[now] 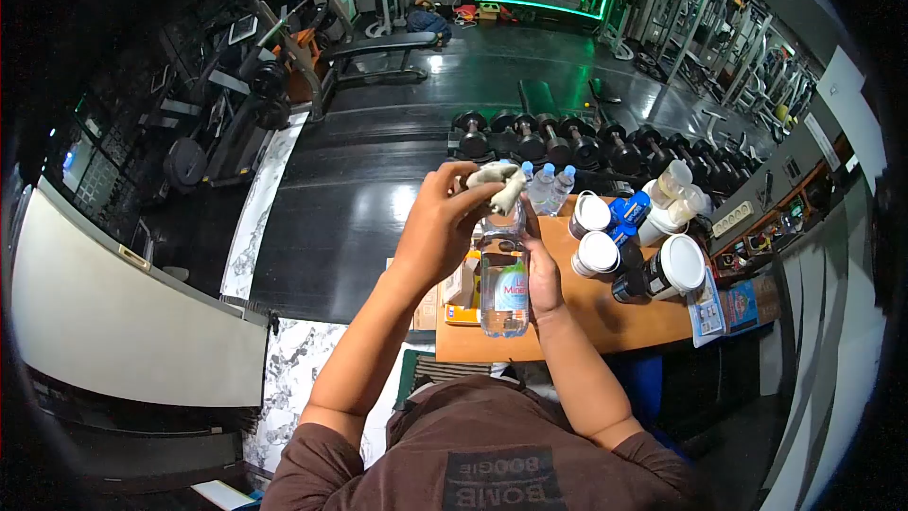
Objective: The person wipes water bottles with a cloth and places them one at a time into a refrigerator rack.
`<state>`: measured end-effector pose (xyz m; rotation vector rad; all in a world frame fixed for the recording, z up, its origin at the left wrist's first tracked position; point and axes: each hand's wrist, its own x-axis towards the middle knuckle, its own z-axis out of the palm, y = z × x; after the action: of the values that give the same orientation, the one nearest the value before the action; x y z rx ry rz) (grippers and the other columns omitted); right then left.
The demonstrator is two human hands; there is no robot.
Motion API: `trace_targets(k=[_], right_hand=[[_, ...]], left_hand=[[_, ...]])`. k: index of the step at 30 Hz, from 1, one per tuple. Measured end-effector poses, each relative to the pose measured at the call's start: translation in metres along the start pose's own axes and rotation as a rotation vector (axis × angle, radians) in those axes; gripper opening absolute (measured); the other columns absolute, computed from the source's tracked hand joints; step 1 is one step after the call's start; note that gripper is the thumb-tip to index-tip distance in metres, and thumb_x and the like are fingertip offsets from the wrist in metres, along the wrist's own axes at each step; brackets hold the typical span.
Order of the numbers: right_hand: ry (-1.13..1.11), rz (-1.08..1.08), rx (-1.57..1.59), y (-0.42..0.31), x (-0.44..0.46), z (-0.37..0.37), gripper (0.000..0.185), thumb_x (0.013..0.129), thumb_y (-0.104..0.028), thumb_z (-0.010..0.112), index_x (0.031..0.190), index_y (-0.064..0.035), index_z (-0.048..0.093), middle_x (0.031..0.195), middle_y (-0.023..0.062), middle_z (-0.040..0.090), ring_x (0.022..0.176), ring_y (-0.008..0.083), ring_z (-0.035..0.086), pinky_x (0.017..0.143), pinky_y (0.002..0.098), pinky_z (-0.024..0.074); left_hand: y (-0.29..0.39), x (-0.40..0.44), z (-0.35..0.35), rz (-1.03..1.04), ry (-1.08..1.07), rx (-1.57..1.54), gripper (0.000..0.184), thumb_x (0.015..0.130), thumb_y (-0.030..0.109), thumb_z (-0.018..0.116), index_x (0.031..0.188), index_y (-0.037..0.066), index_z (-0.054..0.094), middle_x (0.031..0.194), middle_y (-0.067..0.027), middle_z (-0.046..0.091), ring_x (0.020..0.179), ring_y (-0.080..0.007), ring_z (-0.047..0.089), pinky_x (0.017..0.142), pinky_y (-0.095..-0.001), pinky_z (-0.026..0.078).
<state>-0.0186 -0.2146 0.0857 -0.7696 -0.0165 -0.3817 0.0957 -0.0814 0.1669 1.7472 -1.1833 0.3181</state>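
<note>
A clear water bottle (pixel 504 282) with a pink and blue label is upright in front of me, above the edge of the wooden desk (pixel 558 322). My right hand (pixel 543 274) is wrapped round its right side, with most of the fingers hidden behind it. At the bottle's top, my left hand (pixel 448 211) pinches a crumpled whitish cloth (pixel 509 191). The cloth covers the bottle's neck, so the cap is hidden.
More bottles (pixel 550 187) with blue caps stand at the desk's back edge. White-lidded tubs (pixel 682 263) and blue cans (pixel 630 208) are at the right. Small boxes (pixel 462 286) lie left of the bottle. Dumbbells (pixel 567 137) line a rack beyond.
</note>
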Motion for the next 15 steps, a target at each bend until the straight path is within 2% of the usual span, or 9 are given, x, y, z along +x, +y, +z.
trace_targets(k=[1, 3, 4, 6, 8, 11, 13, 15], right_hand=[[-0.001, 0.0, 0.002, 0.003, 0.0, -0.005, 0.065, 0.108, -0.022, 0.044, 0.169, -0.0198, 0.023, 0.154, 0.0099, 0.051, 0.122, 0.0214, 0.065, 0.101, 0.0392, 0.0579], [0.038, 0.17, 0.122, 0.006, 0.002, -0.015, 0.064, 0.108, -0.02, 0.041, 0.169, -0.0199, 0.023, 0.156, 0.0099, 0.049, 0.126, 0.0213, 0.063, 0.103, 0.0392, 0.0566], [0.046, 0.172, 0.122, 0.007, 0.0, -0.016, 0.064, 0.108, -0.02, 0.041, 0.169, -0.0199, 0.023, 0.156, 0.0099, 0.049, 0.126, 0.0213, 0.063, 0.103, 0.0392, 0.0566], [0.019, 0.004, -0.004, 0.007, 0.006, -0.015, 0.065, 0.108, -0.021, 0.042, 0.169, -0.0197, 0.022, 0.156, 0.0109, 0.049, 0.13, 0.0226, 0.061, 0.106, 0.0407, 0.0544], [0.016, -0.023, 0.005, 0.006, 0.006, -0.012, 0.064, 0.109, -0.023, 0.041, 0.17, -0.0201, 0.021, 0.156, 0.011, 0.049, 0.131, 0.0235, 0.059, 0.108, 0.0412, 0.0532], [0.04, -0.069, -0.072, 0.006, 0.014, -0.017, 0.064, 0.11, -0.029, 0.039, 0.17, -0.0218, 0.019, 0.156, 0.0112, 0.049, 0.133, 0.0257, 0.058, 0.111, 0.042, 0.0506], [-0.005, -0.059, -0.068, -0.001, 0.011, -0.013, 0.067, 0.109, -0.034, 0.042, 0.17, -0.022, 0.018, 0.156, 0.0118, 0.048, 0.133, 0.0265, 0.057, 0.113, 0.0407, 0.0493], [0.059, -0.062, -0.116, -0.001, 0.015, -0.01, 0.071, 0.108, -0.038, 0.047, 0.17, -0.0206, 0.018, 0.16, 0.0124, 0.044, 0.133, 0.0268, 0.058, 0.114, 0.0409, 0.0483]], left_hand=[[-0.007, -0.001, 0.005, 0.0, 0.0, 0.002, 0.041, 0.082, -0.006, 0.075, 0.118, 0.012, 0.079, 0.125, -0.0139, 0.065, 0.107, -0.0353, 0.063, 0.093, -0.0419, 0.054], [-0.016, -0.002, 0.014, 0.072, -0.036, 0.085, 0.046, 0.081, -0.009, 0.076, 0.121, 0.013, 0.078, 0.129, -0.0156, 0.064, 0.107, -0.032, 0.069, 0.092, -0.0378, 0.057], [-0.015, -0.005, 0.019, 0.077, -0.022, 0.076, 0.045, 0.081, -0.009, 0.075, 0.12, 0.012, 0.078, 0.129, -0.0159, 0.064, 0.107, -0.0328, 0.069, 0.092, -0.0397, 0.057], [-0.013, -0.013, 0.023, 0.035, -0.042, 0.051, 0.044, 0.081, -0.01, 0.075, 0.12, 0.012, 0.079, 0.129, -0.016, 0.064, 0.108, -0.0333, 0.068, 0.092, -0.0409, 0.057], [-0.01, -0.023, 0.027, -0.06, -0.08, -0.032, 0.043, 0.082, -0.01, 0.075, 0.119, 0.012, 0.078, 0.127, -0.0148, 0.065, 0.111, -0.0331, 0.068, 0.094, -0.0432, 0.056], [0.004, -0.033, 0.019, 0.031, -0.151, 0.069, 0.044, 0.081, -0.011, 0.073, 0.119, 0.012, 0.078, 0.126, -0.0133, 0.065, 0.11, -0.0314, 0.068, 0.094, -0.0431, 0.056], [0.01, -0.036, 0.013, 0.025, -0.141, 0.05, 0.046, 0.079, -0.012, 0.073, 0.119, 0.011, 0.077, 0.125, -0.0122, 0.065, 0.11, -0.0306, 0.069, 0.096, -0.0421, 0.055], [0.012, -0.032, -0.006, -0.072, -0.334, -0.176, 0.05, 0.076, -0.014, 0.072, 0.119, 0.011, 0.077, 0.126, -0.0125, 0.065, 0.11, -0.0307, 0.069, 0.097, -0.0401, 0.054]])
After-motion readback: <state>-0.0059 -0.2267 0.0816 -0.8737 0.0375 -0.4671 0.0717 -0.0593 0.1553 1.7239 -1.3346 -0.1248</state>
